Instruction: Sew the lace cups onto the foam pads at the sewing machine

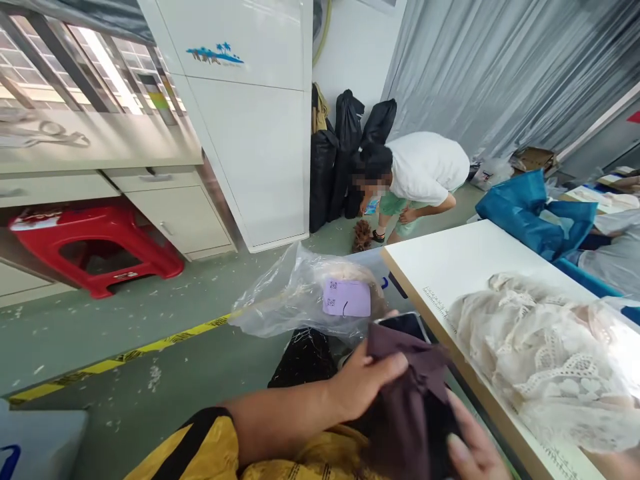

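Observation:
Just left of the white table's edge, over my lap, both my hands hold a dark maroon cloth. My left hand is closed on its upper left part, thumb lying on top. Fingers of my right hand are closed around its lower right side, where a black part shows; I cannot tell whether that is the same fabric. Behind the cloth's top edge a flat dark panel with a silvery rim, phone-like, is partly covered. A clear plastic bag with a purple label lies beyond my hands.
Cream lace fabric is heaped on the white table at right. A person in a white shirt bends down ahead, near black bags. A red stool stands left, and yellow tape crosses the floor.

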`<state>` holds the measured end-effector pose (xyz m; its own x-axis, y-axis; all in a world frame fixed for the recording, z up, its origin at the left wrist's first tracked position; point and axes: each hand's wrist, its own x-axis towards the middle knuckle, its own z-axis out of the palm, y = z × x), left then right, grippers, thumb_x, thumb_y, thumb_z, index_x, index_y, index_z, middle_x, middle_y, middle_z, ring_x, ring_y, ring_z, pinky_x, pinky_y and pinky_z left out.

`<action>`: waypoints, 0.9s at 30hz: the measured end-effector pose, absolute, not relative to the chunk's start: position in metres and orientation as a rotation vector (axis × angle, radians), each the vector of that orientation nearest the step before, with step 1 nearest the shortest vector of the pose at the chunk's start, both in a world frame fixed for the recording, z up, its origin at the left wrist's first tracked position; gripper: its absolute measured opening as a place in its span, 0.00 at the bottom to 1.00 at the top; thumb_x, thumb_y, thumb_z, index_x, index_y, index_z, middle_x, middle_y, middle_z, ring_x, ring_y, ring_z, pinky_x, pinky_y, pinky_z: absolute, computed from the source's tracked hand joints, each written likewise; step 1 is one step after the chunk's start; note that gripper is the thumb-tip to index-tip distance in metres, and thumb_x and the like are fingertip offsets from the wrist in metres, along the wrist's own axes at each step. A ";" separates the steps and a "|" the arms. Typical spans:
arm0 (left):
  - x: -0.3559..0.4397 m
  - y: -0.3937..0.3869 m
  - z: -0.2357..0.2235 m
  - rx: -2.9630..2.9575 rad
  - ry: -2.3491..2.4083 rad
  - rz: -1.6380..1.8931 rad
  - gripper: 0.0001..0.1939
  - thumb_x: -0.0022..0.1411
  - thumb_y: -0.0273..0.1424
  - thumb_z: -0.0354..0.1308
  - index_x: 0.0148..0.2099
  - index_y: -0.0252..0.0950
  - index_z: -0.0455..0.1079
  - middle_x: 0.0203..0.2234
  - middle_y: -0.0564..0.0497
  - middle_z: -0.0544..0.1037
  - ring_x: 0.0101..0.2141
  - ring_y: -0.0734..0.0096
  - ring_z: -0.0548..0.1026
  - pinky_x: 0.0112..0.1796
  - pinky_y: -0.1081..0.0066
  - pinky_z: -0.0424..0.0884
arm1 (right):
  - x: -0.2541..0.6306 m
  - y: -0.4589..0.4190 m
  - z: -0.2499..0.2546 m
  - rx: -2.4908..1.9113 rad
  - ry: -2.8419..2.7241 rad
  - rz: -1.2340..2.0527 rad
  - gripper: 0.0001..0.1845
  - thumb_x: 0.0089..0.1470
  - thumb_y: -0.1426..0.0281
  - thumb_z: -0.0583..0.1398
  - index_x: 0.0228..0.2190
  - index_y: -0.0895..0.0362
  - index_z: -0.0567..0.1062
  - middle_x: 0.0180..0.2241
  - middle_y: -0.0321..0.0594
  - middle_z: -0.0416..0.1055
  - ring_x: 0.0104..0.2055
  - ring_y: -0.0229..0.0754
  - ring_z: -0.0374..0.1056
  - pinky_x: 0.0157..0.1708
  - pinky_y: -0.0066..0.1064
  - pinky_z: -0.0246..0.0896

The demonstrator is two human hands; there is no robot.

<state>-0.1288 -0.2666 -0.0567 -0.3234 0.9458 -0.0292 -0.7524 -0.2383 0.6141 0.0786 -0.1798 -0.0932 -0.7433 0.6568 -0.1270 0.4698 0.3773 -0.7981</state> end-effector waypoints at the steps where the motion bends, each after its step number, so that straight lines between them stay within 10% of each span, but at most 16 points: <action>1: -0.133 -0.269 -0.063 0.256 0.750 1.886 0.31 0.52 0.41 0.68 0.56 0.35 0.68 0.48 0.40 0.76 0.48 0.53 0.75 0.52 0.55 0.67 | 0.063 -0.183 -0.099 -1.041 -2.249 1.508 0.31 0.53 0.52 0.61 0.56 0.51 0.66 0.25 0.40 0.72 0.20 0.40 0.67 0.15 0.30 0.62; 7: -0.173 -0.284 -0.111 -0.363 1.080 2.082 0.15 0.49 0.32 0.68 0.39 0.31 0.73 0.28 0.44 0.80 0.33 0.57 0.80 0.40 0.61 0.75 | -0.004 -0.206 -0.115 -1.000 -1.668 2.301 0.43 0.44 0.52 0.68 0.59 0.52 0.63 0.29 0.37 0.73 0.12 0.26 0.57 0.10 0.18 0.49; 13: -0.244 -0.312 -0.127 -0.415 1.312 2.132 0.09 0.47 0.19 0.54 0.32 0.34 0.68 0.25 0.52 0.77 0.26 0.70 0.76 0.32 0.70 0.74 | -0.003 -0.196 -0.122 -1.065 -1.569 2.442 0.43 0.44 0.55 0.69 0.58 0.57 0.64 0.16 0.28 0.64 0.11 0.26 0.54 0.09 0.16 0.45; 20: -0.292 -0.366 -0.130 0.060 1.522 1.828 0.11 0.53 0.28 0.56 0.20 0.34 0.64 0.12 0.58 0.64 0.13 0.79 0.61 0.17 0.79 0.56 | 0.008 -0.184 -0.122 -1.058 -1.416 2.361 0.39 0.46 0.59 0.68 0.58 0.49 0.64 0.23 0.29 0.67 0.13 0.24 0.51 0.10 0.17 0.47; 27: -0.194 -0.331 -0.134 0.589 1.318 1.391 0.19 0.64 0.44 0.53 0.42 0.33 0.75 0.33 0.48 0.79 0.37 0.63 0.76 0.43 0.67 0.69 | -0.030 -0.196 -0.122 -0.896 -1.683 2.101 0.38 0.53 0.58 0.63 0.61 0.49 0.57 0.25 0.30 0.64 0.17 0.30 0.59 0.15 0.23 0.56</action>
